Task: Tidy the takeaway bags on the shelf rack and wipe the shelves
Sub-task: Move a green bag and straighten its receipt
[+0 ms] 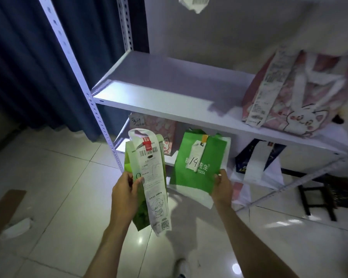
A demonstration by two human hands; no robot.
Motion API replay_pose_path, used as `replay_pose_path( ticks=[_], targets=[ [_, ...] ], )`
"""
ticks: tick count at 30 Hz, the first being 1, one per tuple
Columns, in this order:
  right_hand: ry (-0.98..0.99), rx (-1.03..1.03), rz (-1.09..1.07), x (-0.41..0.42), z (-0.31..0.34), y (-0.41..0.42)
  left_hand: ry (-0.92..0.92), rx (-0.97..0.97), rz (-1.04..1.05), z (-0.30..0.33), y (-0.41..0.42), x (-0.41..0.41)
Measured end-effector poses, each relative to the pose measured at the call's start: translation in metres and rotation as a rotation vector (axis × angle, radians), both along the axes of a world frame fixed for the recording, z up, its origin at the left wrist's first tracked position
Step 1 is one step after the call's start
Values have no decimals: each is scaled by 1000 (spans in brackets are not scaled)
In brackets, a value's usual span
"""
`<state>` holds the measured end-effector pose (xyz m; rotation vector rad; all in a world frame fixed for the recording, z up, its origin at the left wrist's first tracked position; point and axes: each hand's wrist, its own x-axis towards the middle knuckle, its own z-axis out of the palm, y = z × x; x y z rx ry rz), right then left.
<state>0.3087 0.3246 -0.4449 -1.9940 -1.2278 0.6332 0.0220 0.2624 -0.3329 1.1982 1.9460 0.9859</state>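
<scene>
A narrow green-and-white bag [144, 177] is gripped at its left edge by the left hand [126, 194], the thumb laid across its front face. A long white receipt [155, 189] is stuck down that face, from a red sticker and barcode well above the fingers to a QR code below them, its free end hanging past the bottom of the bag. A white loop handle stands up at the top.

A wider green pizza bag [197, 169] is pinched at its right edge by the right hand [222, 186], thumb on the front. White lettering runs across the face just left of the fingertips, and a white slip [195, 157] marked "14" in pen is fixed above it. The bottom band of the bag is white, tilted down toward the wrist.

Both bags are held in the air, apart from each other, in front of the white shelf rack [169, 109].

Beyond the fingers, a pink rabbit bag [301, 105] with a long receipt is seen on the right end of the upper shelf. On the lower shelf another pink bag [161, 125] with a handwritten tag is seen behind the narrow bag, and a dark blue bag [247, 157] right of the pizza bag.
</scene>
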Motion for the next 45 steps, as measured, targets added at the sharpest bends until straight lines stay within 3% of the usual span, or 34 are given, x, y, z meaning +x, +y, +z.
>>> replay_pose_path(
  ticks=[8,15,19,32,45],
  targets=[
    [-113,46,-38,-23,49,-99,-44,59,-118,25,-39,-29],
    [-122,217,-34,-44,107,-122,-59,93,-158,57,-59,-60],
    [-164,279,-39,-51,139,-104,-66,121,-174,75,-59,-80],
    [197,412,-63,-61,248,-5,49,150,-200,114,-28,-100],
    [143,504,-158,-26,274,100,18,145,-250,105,26,-66]
  ],
)
